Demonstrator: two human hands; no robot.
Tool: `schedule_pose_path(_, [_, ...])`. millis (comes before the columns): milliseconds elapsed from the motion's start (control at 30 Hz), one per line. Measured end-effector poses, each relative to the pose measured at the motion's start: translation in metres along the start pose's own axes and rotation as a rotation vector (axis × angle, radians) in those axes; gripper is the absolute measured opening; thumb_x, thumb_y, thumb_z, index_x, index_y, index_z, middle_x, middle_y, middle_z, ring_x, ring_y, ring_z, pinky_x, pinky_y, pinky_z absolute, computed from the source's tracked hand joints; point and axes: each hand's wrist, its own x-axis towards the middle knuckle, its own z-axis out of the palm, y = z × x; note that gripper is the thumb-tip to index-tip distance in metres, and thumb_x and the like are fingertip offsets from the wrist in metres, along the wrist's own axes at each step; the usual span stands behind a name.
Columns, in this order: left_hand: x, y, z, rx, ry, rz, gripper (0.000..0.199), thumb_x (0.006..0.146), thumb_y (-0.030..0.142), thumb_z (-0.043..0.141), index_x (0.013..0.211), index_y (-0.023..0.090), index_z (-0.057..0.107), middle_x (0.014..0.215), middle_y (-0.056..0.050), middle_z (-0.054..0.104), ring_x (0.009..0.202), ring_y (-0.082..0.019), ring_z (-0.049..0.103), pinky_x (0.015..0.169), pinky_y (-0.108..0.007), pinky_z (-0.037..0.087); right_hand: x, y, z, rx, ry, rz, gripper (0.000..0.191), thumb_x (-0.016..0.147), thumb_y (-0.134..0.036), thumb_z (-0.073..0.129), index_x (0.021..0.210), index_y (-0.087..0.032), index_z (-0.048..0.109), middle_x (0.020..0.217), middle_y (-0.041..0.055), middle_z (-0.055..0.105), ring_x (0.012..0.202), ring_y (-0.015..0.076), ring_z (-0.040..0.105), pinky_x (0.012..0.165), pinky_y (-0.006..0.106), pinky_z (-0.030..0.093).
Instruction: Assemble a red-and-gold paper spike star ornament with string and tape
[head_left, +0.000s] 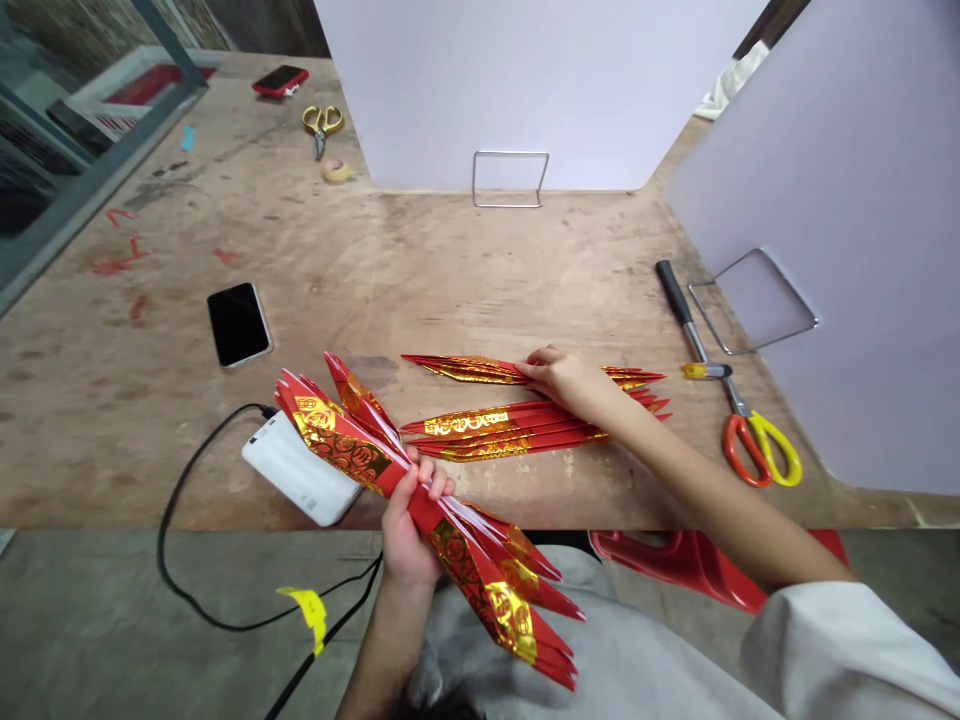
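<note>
Now a fanned red-and-gold paper bundle [461,555], apparently gathered already, is gripped mid-length by the fingers of the left hand [411,535]. Left loose on the desk [480,280] are nearer pleats [465,440] and a far pleated stack [469,370], touched by the right hand [568,380]; whether its fingers are pinched cannot be told.
</note>
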Motion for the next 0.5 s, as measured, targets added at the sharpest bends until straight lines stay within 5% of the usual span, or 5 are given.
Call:
schedule_pose_path(167, [-0.001,-0.001,0.004,0.001,0.020,0.005,0.016,0.075,0.017,0.066,0.088,0.018,0.057,0.067,0.006,0.045,0.053,-0.003,0.045,0.055,-0.017,0.044,0.000,-0.001,-0.002,-0.031,-0.006,-0.019,0.036,0.093,-0.024,0.050,0.125,-0.011,0.060,0.106,0.0146,0.068,0.094,0.0251,0.061,0.081,0.031,0.046])
schedule_pose_path(300, [-0.001,-0.003,0.010,0.016,0.052,0.024,0.015,0.073,0.017,0.069,0.085,0.018,0.058,0.066,0.006,0.050,0.054,-0.005,0.050,0.057,-0.018,0.047,0.003,-0.009,-0.009,-0.147,-0.082,-0.026,0.031,0.093,-0.018,0.043,0.113,-0.007,0.064,0.096,0.0162,0.071,0.087,0.0253,0.062,0.074,0.031,0.044])
schedule_pose_path(500, [-0.002,-0.007,0.018,0.136,0.287,0.032,0.022,0.073,0.020,0.074,0.091,0.017,0.062,0.085,0.000,0.068,0.074,-0.012,0.067,0.071,-0.025,0.055,0.015,-0.009,-0.024,-0.094,-0.129,0.072,0.029,0.085,-0.013,0.047,0.102,-0.012,0.071,0.092,0.0145,0.073,0.082,0.0238,0.065,0.072,0.029,0.043])
